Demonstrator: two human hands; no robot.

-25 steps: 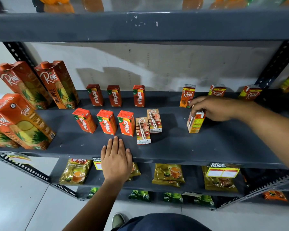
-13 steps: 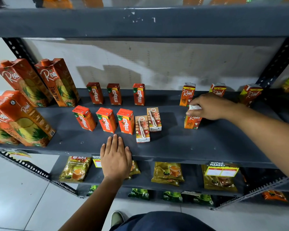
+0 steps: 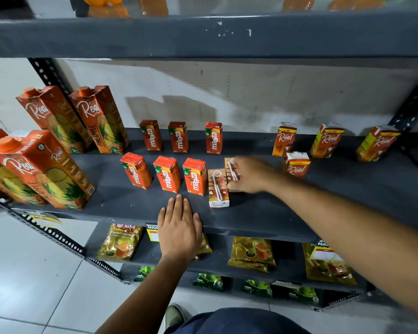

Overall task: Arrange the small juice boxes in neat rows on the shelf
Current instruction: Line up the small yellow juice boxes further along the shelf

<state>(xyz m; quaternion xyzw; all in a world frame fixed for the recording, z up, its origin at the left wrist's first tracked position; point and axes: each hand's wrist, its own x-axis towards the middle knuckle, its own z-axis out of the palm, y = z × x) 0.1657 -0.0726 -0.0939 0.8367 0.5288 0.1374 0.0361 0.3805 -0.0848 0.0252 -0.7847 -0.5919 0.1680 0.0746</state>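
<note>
Right hand (image 3: 247,174) now maybe on straw-side box (image 3: 232,171)

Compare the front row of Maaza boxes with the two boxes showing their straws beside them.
The front Maaza boxes show their logo side; the two straw-side boxes face backwards. The Maaza boxes stand spaced apart and untouched; the straw pair touch, with the right hand on one. All stand upright.

Matt grey painted metal shelf (image 3: 323,201), chipped; glossy printed card juice boxes (image 3: 167,174).

Bare shelf (image 3: 348,196) right of cartons (image 3: 219,188)
</note>
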